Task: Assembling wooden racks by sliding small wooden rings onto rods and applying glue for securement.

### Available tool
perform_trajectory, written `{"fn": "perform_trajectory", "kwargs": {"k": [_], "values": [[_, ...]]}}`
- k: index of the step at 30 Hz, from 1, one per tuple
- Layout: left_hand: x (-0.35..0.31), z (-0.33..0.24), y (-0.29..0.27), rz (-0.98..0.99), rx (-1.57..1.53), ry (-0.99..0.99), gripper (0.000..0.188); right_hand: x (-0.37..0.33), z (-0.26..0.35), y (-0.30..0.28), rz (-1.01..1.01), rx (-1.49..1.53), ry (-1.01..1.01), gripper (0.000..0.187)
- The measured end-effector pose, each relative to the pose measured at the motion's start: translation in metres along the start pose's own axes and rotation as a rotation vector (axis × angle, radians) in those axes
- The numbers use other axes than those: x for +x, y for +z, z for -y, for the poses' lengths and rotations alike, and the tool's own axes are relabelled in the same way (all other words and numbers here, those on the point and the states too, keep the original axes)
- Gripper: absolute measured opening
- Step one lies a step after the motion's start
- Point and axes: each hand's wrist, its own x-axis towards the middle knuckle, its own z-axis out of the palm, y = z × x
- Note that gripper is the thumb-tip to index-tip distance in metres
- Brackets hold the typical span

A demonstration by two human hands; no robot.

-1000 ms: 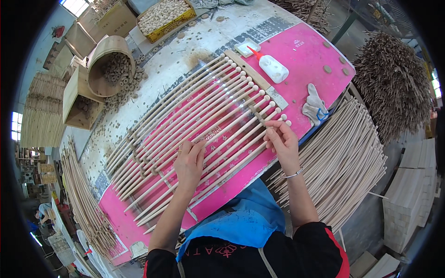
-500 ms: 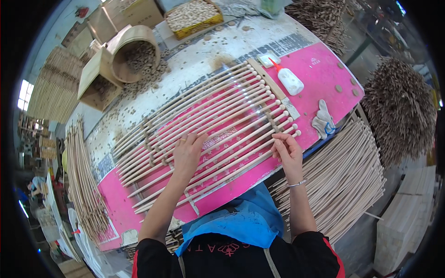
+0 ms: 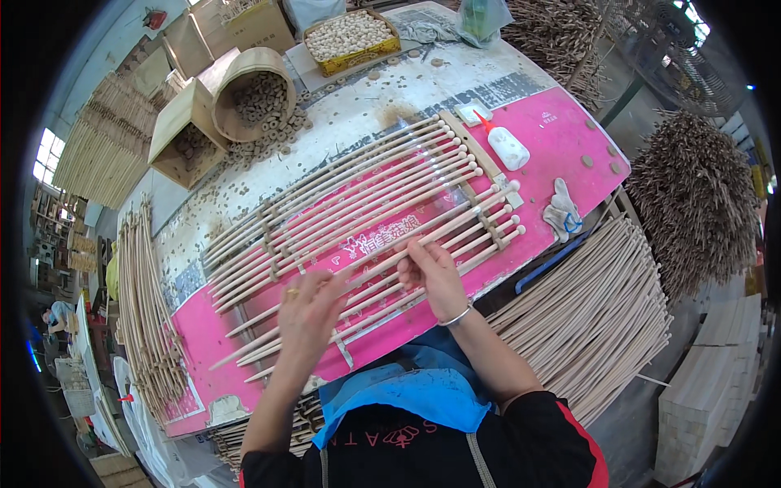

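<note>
A row of pale wooden sticks with ball ends (image 3: 382, 213) lies on a slotted wooden rack (image 3: 480, 154) over the pink table cover. My right hand (image 3: 437, 279) pinches one ball-ended stick (image 3: 468, 213) around its middle, slanted over the nearer sticks and slightly raised, its ball at the upper right. Farther down that same stick, my left hand (image 3: 309, 317) is smeared by motion; whether its fingers grip the stick is unclear. Several more sticks lie under my wrists, close to the table's front edge.
A white glue bottle (image 3: 508, 149) with red tip and a glove (image 3: 561, 213) lie to the right. Wooden rings spill from a round container (image 3: 254, 85) and fill a box (image 3: 185, 154). A yellow crate (image 3: 354, 61) holds wooden balls. Stick bundles (image 3: 586, 301) flank the table.
My right hand has moved left from the ball ends to the middle of a stick, which is now slanted and raised. The left hand has come nearer to me.
</note>
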Motion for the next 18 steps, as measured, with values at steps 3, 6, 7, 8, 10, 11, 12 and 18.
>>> {"fn": "perform_trajectory", "kwargs": {"k": [3,6,7,8,10,11,12,18], "values": [[-0.042,0.025,-0.028,0.038,-0.066,-0.225,0.058,-0.002,0.016,-0.011,-0.031,-0.062,-0.058,0.03],[-0.074,0.04,-0.037,0.096,-0.434,-0.482,0.045,-0.003,0.025,-0.01,-0.03,-0.072,-0.059,0.03],[-0.08,0.042,-0.037,0.11,-0.43,-0.433,0.04,-0.003,0.026,-0.01,-0.028,-0.084,-0.08,0.03],[-0.085,0.044,-0.036,0.125,-0.426,-0.383,0.034,-0.003,0.027,-0.01,-0.026,-0.096,-0.102,0.03],[-0.089,0.043,-0.027,0.09,-0.493,-0.428,0.026,-0.005,0.029,-0.005,-0.024,-0.106,-0.093,0.03],[-0.085,0.038,-0.025,0.095,-0.507,-0.497,0.025,-0.006,0.029,-0.003,-0.025,-0.114,-0.087,0.03],[-0.082,0.033,-0.023,0.101,-0.521,-0.565,0.023,-0.008,0.026,-0.003,-0.027,-0.116,-0.085,0.03],[-0.063,0.019,-0.008,-0.063,-0.525,-0.458,0.023,-0.019,0.007,0.013,0.015,-0.104,-0.019,0.03]]}}
